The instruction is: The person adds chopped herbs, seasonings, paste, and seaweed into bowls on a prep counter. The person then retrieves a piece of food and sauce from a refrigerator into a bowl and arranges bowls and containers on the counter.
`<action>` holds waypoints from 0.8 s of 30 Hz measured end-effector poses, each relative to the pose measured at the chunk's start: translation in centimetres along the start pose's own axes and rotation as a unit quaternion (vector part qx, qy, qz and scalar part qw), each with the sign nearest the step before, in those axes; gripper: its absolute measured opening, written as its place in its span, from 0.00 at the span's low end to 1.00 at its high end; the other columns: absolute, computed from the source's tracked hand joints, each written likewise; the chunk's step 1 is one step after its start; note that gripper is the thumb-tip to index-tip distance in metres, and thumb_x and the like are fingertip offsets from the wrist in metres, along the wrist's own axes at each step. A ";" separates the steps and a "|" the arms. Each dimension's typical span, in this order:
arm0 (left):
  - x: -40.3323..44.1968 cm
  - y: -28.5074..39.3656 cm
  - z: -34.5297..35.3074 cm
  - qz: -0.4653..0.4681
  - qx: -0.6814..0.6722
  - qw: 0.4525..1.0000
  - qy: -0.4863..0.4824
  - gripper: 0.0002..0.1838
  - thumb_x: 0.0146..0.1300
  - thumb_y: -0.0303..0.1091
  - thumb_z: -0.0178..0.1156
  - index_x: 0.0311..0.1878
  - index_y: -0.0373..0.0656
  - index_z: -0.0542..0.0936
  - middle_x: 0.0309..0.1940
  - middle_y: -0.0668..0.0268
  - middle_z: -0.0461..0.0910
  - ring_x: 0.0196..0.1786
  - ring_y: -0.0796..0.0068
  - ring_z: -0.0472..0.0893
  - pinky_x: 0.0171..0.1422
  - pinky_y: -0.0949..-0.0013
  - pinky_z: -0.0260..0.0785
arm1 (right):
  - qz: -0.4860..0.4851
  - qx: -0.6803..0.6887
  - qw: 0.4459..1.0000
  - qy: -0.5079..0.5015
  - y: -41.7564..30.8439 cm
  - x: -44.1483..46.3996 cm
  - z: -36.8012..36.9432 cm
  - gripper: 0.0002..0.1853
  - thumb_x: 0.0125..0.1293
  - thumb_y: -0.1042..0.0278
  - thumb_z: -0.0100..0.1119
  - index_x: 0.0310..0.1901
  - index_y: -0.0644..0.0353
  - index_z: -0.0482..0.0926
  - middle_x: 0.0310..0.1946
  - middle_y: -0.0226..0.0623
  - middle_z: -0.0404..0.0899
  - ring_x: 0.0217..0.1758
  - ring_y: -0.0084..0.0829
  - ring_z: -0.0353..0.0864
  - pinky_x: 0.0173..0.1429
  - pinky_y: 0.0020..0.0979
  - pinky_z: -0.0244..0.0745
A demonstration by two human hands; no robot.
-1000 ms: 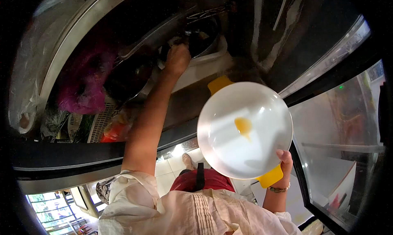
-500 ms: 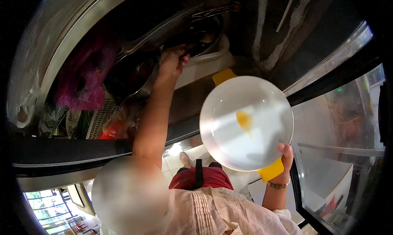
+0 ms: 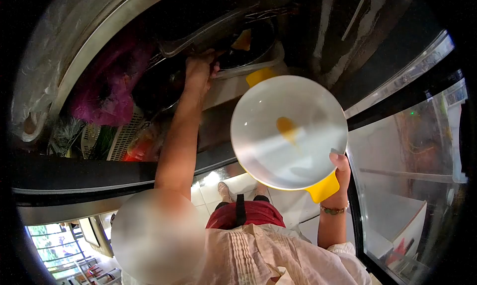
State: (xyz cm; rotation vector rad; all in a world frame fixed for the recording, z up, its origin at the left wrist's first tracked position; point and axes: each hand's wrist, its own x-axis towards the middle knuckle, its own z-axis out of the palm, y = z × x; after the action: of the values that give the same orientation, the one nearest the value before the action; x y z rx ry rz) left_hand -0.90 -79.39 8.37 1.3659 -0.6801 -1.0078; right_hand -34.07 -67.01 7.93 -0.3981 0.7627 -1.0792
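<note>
My right hand (image 3: 340, 178) grips a white bowl (image 3: 278, 151) by one of its yellow handles, thumb over the rim. The bowl is tilted toward me, and a yellow smear (image 3: 286, 129) marks its inside. Up in the dark fridge compartment, my left hand (image 3: 201, 69) is closed at the edge of a dark round pan (image 3: 261, 49). What its fingers hold, if anything, is too dark to make out. A pale wedge-shaped piece (image 3: 242, 40) lies in the pan, just beyond my fingers.
Left of my arm are a purple plastic bag (image 3: 107, 98), a slatted basket (image 3: 124, 138) and a reddish bag (image 3: 141, 148). A pale container (image 3: 226, 88) stands under the pan. The open glass door (image 3: 397, 170) is close on my right.
The bowl has shifted left and up in view with my right hand. My left hand sits slightly further left, and the pale wedge in the pan shows more clearly.
</note>
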 end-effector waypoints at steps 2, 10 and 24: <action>0.0 -0.8 -0.1 0.024 0.022 0.999 0.020 0.12 0.61 0.25 0.46 0.45 0.31 0.72 0.20 0.64 0.72 0.18 0.78 0.68 0.19 0.76 0.57 | 0.021 -0.006 1.000 0.006 0.1 0.2 -0.1 0.26 0.49 0.62 0.52 0.50 0.65 0.67 0.42 0.40 0.72 0.44 0.35 0.74 0.48 0.33 0.70; 0.4 -1.7 -1.2 0.039 -0.012 0.998 0.047 0.12 0.60 0.23 0.45 0.46 0.31 0.71 0.22 0.63 0.73 0.19 0.78 0.68 0.20 0.75 0.57 | 0.039 0.004 0.999 0.023 0.4 0.5 0.1 0.24 0.50 0.64 0.51 0.49 0.64 0.67 0.41 0.39 0.73 0.44 0.34 0.73 0.48 0.32 0.69; 0.1 -1.5 -0.1 0.049 -0.062 0.996 0.044 0.14 0.59 0.24 0.48 0.49 0.33 0.70 0.25 0.61 0.75 0.20 0.77 0.70 0.21 0.77 0.60 | 0.033 0.017 0.999 0.017 0.7 0.6 -0.5 0.22 0.50 0.65 0.51 0.47 0.66 0.68 0.40 0.41 0.74 0.40 0.35 0.76 0.45 0.33 0.72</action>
State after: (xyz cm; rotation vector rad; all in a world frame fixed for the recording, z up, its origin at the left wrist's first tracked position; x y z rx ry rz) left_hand -1.02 -79.32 6.90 1.2498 -0.6027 -0.8918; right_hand -33.86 -67.21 6.97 -0.3232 0.7819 -1.0378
